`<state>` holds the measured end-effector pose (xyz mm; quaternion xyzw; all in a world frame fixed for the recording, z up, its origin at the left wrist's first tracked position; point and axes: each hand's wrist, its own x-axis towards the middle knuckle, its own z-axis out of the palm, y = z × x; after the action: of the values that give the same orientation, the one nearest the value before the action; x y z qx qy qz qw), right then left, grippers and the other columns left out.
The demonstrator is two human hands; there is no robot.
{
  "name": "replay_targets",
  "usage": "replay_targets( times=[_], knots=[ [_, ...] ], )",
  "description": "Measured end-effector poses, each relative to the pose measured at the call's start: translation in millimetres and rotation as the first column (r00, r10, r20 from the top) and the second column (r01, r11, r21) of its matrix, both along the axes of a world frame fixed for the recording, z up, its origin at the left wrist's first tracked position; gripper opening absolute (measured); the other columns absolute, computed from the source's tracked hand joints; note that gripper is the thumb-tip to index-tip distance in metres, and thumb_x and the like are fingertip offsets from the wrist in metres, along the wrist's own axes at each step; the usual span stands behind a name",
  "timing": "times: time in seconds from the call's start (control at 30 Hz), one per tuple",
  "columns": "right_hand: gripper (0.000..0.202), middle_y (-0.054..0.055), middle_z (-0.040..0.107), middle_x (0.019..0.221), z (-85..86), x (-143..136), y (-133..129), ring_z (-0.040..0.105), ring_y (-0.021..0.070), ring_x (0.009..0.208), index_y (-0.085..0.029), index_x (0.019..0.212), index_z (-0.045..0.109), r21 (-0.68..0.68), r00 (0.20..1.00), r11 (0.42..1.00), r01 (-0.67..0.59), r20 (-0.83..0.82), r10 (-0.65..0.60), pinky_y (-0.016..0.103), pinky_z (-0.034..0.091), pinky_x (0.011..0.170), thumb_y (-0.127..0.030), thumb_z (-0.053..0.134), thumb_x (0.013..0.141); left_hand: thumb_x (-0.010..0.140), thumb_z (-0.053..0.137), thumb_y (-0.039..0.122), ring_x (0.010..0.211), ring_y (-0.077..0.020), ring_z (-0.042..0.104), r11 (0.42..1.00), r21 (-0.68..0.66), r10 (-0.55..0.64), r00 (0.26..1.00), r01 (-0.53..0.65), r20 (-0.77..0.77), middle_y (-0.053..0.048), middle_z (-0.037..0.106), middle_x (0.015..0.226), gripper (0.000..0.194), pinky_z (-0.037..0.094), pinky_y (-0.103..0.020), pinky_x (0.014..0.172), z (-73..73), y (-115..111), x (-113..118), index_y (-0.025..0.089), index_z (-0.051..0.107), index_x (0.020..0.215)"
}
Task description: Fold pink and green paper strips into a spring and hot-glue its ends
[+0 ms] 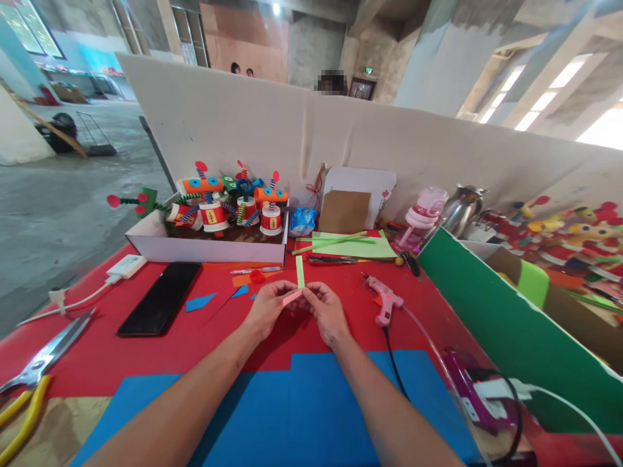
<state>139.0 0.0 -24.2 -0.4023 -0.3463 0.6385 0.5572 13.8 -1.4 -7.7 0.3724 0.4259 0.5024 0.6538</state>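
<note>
Between my two hands, above the red table cover, are a pink paper strip [292,298] and a light green paper strip [300,271] that meet at a corner. My left hand [270,308] pinches the pink strip, its fingers closed. My right hand [325,312] is closed at the corner where the strips meet, thumb and fingers on the green strip's lower end. The green strip points away from me, the pink one to the left. Some fingertips are hidden behind the strips. A pink glue gun [384,299] lies to the right of my right hand.
A white box [209,251] with several paper-cup figures stands at the back left. A black phone [159,299] and large yellow-handled scissors [43,357] lie left. Green paper [350,245] lies ahead, blue sheets [311,415] in front. A green box [506,331] and purple power strip [479,392] are right.
</note>
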Motion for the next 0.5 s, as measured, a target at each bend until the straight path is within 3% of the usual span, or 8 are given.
replay_targets(
  times=[0.3, 0.5],
  knots=[
    [0.027, -0.003, 0.063, 0.062, -4.5, 0.8, 2.9, 0.056, 0.0097, 0.056, -0.019, 0.074, 0.062, 0.035, 0.996, 0.998, 0.061, 0.06, -0.063, 0.023, 0.045, 0.059, -0.038, 0.076, 0.061, 0.056, 0.079, 0.032, 0.054, -0.0105, 0.054, 1.0, 0.012, -0.027, 1.0, 0.027, -0.001, -0.005, 0.064, 0.066, 0.03, 0.041, -0.022, 0.049, -0.5, -0.6, -0.3, 0.011, 0.067, 0.074],
    [0.026, -0.005, 0.061, 0.062, -5.9, 1.2, 4.1, 0.055, 0.0089, 0.056, -0.02, 0.074, 0.06, 0.059, 0.986, 0.987, 0.146, 0.071, -0.151, 0.022, 0.045, 0.059, -0.038, 0.075, 0.063, 0.059, 0.078, 0.035, 0.054, -0.0097, 0.052, 0.995, 0.075, -0.07, 0.997, 0.071, -0.012, -0.001, 0.061, 0.064, 0.035, 0.044, -0.022, 0.052, -1.4, -1.7, 0.2, 0.012, 0.067, 0.084]
  ],
)
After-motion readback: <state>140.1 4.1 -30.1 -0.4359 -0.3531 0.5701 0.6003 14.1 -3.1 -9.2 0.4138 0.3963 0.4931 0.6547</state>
